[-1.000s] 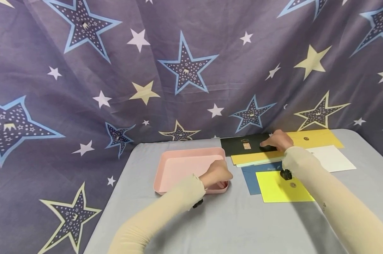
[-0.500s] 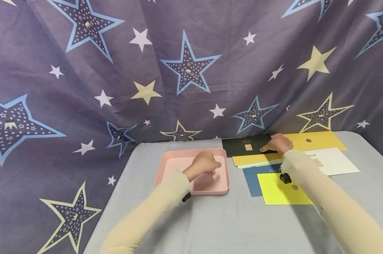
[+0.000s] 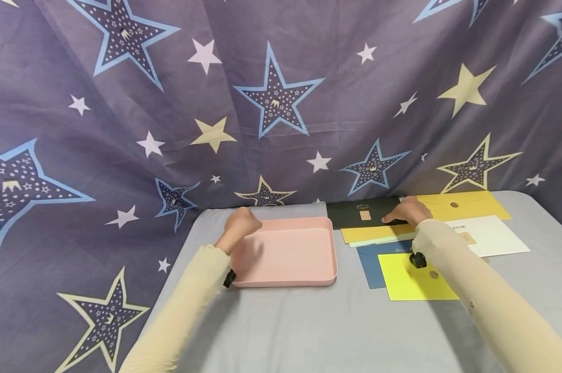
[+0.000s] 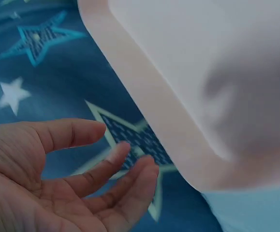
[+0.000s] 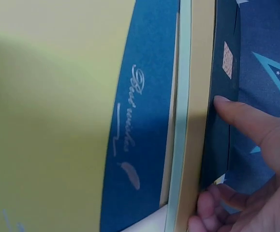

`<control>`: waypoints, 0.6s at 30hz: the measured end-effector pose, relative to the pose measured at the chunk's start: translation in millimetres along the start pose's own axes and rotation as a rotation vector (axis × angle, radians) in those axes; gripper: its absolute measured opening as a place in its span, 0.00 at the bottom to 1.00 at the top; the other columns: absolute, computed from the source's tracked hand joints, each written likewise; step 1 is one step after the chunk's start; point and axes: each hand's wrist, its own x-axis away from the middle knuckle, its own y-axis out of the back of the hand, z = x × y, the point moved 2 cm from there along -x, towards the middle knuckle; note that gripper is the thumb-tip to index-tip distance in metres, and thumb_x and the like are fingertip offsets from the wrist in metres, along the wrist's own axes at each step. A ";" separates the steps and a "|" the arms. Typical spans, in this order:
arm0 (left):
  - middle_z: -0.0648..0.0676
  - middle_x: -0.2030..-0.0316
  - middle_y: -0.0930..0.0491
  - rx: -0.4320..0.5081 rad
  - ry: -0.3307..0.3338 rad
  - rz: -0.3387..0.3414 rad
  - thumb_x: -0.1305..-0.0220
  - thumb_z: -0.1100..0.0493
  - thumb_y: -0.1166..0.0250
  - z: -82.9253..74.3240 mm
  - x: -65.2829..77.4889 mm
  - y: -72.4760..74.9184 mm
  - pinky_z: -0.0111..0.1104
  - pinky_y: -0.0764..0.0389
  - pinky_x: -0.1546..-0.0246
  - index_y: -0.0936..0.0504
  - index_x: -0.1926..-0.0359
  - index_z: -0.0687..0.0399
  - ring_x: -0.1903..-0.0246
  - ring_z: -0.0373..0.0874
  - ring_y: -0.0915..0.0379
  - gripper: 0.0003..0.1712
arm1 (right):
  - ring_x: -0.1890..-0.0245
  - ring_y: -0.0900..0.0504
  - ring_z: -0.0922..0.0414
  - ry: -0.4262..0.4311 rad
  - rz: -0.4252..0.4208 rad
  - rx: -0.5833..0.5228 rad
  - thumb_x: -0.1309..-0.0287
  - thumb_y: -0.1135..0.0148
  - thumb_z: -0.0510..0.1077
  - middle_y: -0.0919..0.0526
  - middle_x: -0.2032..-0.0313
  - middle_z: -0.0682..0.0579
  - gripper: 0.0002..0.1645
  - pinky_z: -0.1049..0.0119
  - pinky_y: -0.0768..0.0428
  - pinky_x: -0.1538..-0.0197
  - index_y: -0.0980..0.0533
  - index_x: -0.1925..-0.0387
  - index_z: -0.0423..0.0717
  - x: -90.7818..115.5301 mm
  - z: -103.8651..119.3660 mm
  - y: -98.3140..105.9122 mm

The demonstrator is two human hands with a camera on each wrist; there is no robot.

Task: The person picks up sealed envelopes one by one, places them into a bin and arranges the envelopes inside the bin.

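My left hand (image 3: pixel 241 228) hangs over the far left rim of the pink tray (image 3: pixel 290 254). In the left wrist view its fingers (image 4: pixel 130 191) are loosely bent with nothing between them, beside the tray's edge. The right hand (image 3: pixel 407 211) is at the right end of a black envelope (image 3: pixel 346 213) with a small patterned label. Its thumb (image 5: pixel 241 113) lies on the black face, and its other fingers curl at the envelope's end, partly hidden. Below that, an orange envelope (image 3: pixel 355 234), a pale green strip (image 5: pixel 182 121) and a blue envelope (image 3: pixel 369 269) overlap.
A bright yellow envelope (image 3: pixel 402 282) lies nearest me, over the blue one. Farther right are a white envelope (image 3: pixel 500 235) and a yellow-orange envelope (image 3: pixel 481 205). The grey cloth-covered table (image 3: pixel 308 331) ends at a star-patterned curtain (image 3: pixel 327 62).
My left hand has moved left, from the tray's near right corner across it to its far left side. The right hand has stayed on the black envelope.
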 end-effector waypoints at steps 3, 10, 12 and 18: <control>0.55 0.73 0.28 -0.019 0.039 0.007 0.45 0.61 0.39 20.5 -4.2 2.1 0.38 0.23 0.72 0.28 0.77 0.55 0.71 0.49 0.33 0.08 | 0.39 0.33 0.36 -0.009 -0.014 -0.008 0.47 0.25 0.58 0.42 0.29 0.26 0.69 0.40 0.29 0.28 0.55 0.25 0.24 -1.3 -0.5 -0.3; 0.55 0.76 0.28 0.059 0.140 0.116 0.45 0.65 0.40 52.6 -10.0 0.9 0.36 0.21 0.75 0.26 0.69 0.62 0.77 0.48 0.31 0.04 | 0.45 0.31 0.37 0.012 -0.063 0.008 0.49 0.24 0.57 0.36 0.33 0.26 0.61 0.42 0.25 0.32 0.45 0.29 0.23 -4.1 0.0 -2.3; 0.55 0.79 0.25 0.089 0.187 0.168 0.43 0.66 0.40 56.6 -13.7 -1.5 0.36 0.14 0.74 0.25 0.70 0.63 0.81 0.45 0.27 0.03 | 0.46 0.31 0.37 0.042 -0.080 -0.005 0.49 0.24 0.55 0.35 0.34 0.26 0.59 0.42 0.24 0.34 0.43 0.30 0.22 -3.6 -0.5 -1.0; 0.59 0.76 0.20 0.150 0.252 0.209 0.42 0.70 0.38 62.0 -20.1 -10.2 0.37 0.08 0.70 0.21 0.65 0.69 0.82 0.45 0.21 0.04 | 0.58 0.27 0.42 0.181 -0.096 -0.120 0.46 0.27 0.46 0.27 0.45 0.27 0.40 0.53 0.18 0.56 0.30 0.42 0.20 2.4 -3.8 10.0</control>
